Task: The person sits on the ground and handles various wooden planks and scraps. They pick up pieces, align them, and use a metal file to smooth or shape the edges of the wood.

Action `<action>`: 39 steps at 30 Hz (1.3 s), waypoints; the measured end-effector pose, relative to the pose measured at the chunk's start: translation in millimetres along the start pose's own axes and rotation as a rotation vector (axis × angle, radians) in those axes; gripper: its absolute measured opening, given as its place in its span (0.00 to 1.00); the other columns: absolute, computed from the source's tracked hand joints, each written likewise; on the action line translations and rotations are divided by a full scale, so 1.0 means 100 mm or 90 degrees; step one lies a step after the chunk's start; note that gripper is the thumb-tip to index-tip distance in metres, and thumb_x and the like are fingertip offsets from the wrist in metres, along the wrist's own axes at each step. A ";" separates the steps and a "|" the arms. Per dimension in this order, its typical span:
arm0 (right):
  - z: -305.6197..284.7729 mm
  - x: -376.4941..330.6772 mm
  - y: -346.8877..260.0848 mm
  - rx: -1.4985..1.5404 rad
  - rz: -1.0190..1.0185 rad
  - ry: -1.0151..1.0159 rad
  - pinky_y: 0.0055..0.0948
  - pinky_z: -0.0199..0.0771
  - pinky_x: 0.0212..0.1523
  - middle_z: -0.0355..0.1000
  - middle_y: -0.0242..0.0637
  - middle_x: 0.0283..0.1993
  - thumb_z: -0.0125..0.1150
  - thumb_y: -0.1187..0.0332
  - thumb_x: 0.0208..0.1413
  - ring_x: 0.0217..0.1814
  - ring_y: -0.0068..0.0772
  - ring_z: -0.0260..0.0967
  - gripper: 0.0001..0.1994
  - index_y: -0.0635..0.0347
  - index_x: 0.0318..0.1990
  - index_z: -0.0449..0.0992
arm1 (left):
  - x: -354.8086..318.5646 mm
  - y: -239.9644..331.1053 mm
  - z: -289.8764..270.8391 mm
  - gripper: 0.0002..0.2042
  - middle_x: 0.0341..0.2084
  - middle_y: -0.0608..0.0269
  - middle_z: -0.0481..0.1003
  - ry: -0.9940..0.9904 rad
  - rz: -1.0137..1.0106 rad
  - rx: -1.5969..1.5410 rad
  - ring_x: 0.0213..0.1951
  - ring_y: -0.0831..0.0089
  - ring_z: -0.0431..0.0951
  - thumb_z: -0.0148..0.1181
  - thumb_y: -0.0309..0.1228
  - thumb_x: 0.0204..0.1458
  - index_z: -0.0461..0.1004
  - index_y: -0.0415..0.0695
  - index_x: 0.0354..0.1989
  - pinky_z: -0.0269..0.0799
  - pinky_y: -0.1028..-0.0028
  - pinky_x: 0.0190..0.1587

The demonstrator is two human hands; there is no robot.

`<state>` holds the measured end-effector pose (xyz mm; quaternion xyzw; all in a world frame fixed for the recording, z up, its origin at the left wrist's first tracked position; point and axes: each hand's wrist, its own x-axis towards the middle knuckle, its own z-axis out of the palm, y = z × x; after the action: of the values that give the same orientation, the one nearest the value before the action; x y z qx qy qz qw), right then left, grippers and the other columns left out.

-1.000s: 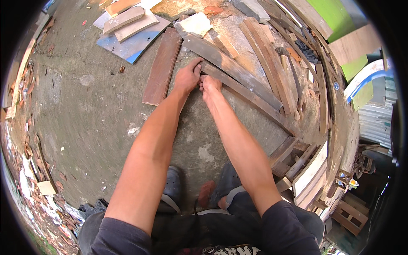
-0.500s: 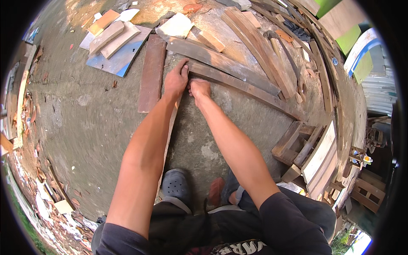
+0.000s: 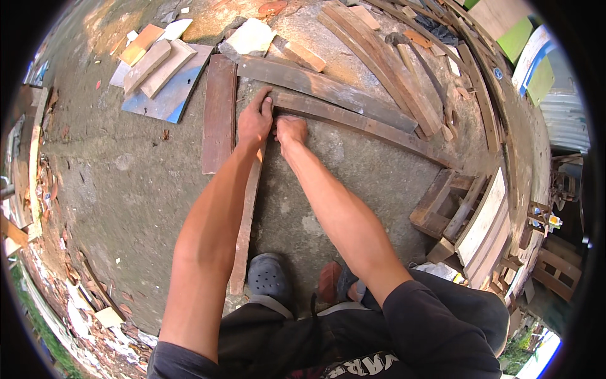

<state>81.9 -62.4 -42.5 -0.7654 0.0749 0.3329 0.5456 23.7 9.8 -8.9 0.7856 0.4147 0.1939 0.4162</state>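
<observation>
My left hand (image 3: 255, 121) is closed round the corner where two wooden pieces meet, its thumb and fingers at the far end of a narrow wooden plank (image 3: 242, 234) that runs back beside my left foot. From that corner a long brown wooden strip (image 3: 360, 122) stretches off to the right. Inside the angle, my right hand (image 3: 291, 131) is balled up close to the joint. What its fingers hold, if anything, is hidden. Left of the corner lies a flat reddish-brown board (image 3: 219, 114), and a weathered greyish board (image 3: 328, 87) lies just beyond the strip.
A blue-and-white panel (image 3: 170, 104) with wood offcuts on it lies at far left. Long timbers (image 3: 385, 66) are heaped at far right. A small wooden frame (image 3: 435, 202) stands at right, beside pale boards (image 3: 483, 227). My shoe (image 3: 269, 278) is near the plank's close end.
Both hands keep to the same corner with almost the same hold. The whole view has shifted slightly, and more of the plank's near end shows beside my left foot.
</observation>
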 end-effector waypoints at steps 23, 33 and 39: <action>-0.88 -0.24 -1.84 0.087 -0.239 -0.147 0.25 0.70 0.26 0.77 0.39 0.29 0.60 0.74 0.60 0.26 0.25 0.70 0.08 0.66 0.45 0.78 | 0.00 -0.12 0.00 0.27 0.51 0.40 0.77 -0.051 0.035 -0.077 0.53 0.45 0.78 0.57 0.44 0.62 0.65 0.56 0.69 0.72 0.58 0.56; -1.28 -0.37 -0.24 -0.751 -0.452 -0.140 0.42 0.70 0.49 0.78 0.45 0.44 0.63 0.60 0.60 0.47 0.47 0.74 0.16 0.58 0.51 0.77 | -0.20 0.00 -0.31 0.34 0.48 0.40 0.78 -0.087 -0.076 0.133 0.51 0.45 0.79 0.65 0.43 0.53 0.62 0.44 0.67 0.73 0.54 0.54; -1.11 -0.06 -0.58 -0.762 -0.813 0.030 0.47 0.62 0.54 0.72 0.43 0.51 0.67 0.57 0.58 0.57 0.48 0.66 0.17 0.54 0.50 0.78 | -0.33 -0.03 -0.29 0.30 0.59 0.47 0.72 0.023 -0.058 0.155 0.58 0.49 0.74 0.61 0.42 0.58 0.64 0.43 0.66 0.73 0.55 0.57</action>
<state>152.1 -139.1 26.5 -0.8257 -0.5439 -0.0689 0.1328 -15.6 -1.6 7.1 0.8071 0.4780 0.1371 0.3183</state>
